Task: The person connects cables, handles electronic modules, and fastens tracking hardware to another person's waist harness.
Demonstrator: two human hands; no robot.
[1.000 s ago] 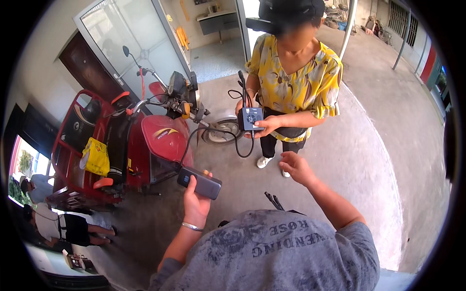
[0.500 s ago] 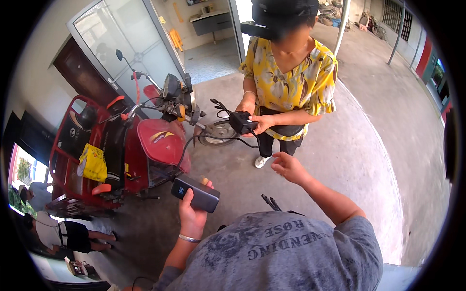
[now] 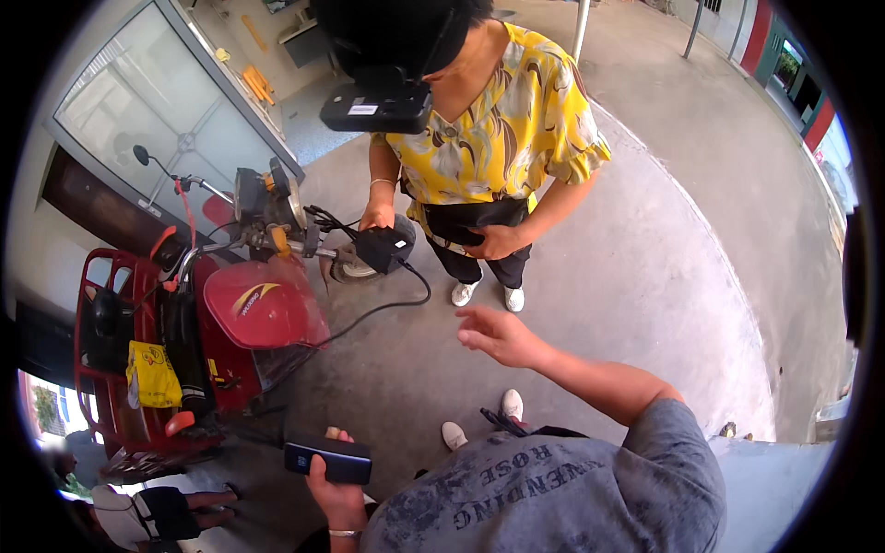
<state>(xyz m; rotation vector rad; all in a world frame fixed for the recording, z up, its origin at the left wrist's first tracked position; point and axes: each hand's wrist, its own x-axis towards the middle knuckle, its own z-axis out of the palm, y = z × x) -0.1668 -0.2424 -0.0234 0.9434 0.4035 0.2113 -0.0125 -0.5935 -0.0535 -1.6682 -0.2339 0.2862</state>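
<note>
My left hand [image 3: 336, 491] grips a dark power bank [image 3: 329, 461] with a small lit display, thumb across its top face. My right hand [image 3: 502, 337] is raised in front of me with its fingers loosely apart and holds nothing. Across from me a person in a yellow patterned blouse [image 3: 498, 138] holds a black box-shaped device [image 3: 382, 251] with several short black leads. A black cable [image 3: 406, 302] loops from the device down toward the red tricycle; its far end is hidden. That person's other hand [image 3: 499, 241] rests at a black waist pouch [image 3: 470, 221].
A red cargo tricycle [image 3: 267, 304] stands at the left, with a yellow bag [image 3: 154, 373] on it. Behind it is a frosted glass door [image 3: 166, 111]. Other people [image 3: 171, 511] are at the lower left. Concrete floor [image 3: 645, 267] extends to the right.
The view has shifted. The person opposite is nearer and now holds the black device in one hand, the other having moved to the waist pouch. My left hand keeps the power bank.
</note>
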